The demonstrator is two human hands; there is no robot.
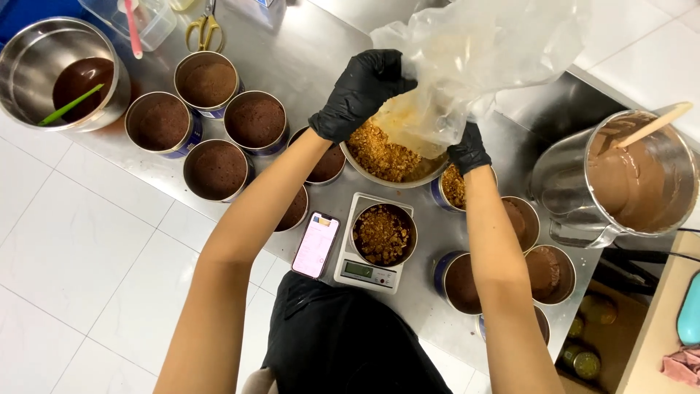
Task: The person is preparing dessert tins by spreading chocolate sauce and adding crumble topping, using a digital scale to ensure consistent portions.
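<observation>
Both my hands wear black gloves. My left hand [361, 91] grips the upper side of a clear plastic bag [474, 55] that is tipped over a steel bowl [357, 169]. My right hand [468, 149] holds the bag's lower edge by its mouth. Golden-brown crumbs [379, 155] lie in the bowl under the bag. Just below, a round tin filled with the same crumbs [383, 234] sits on a small white digital scale [364, 273].
Several round tins of dark brown cake [216, 169] stand left and right on the steel table [306, 51]. A pink phone [316, 245] lies beside the scale. A steel pot [44, 55] with a green stick sits far left, a jug of chocolate batter [631, 182] far right. Scissors [204, 31] lie at the back.
</observation>
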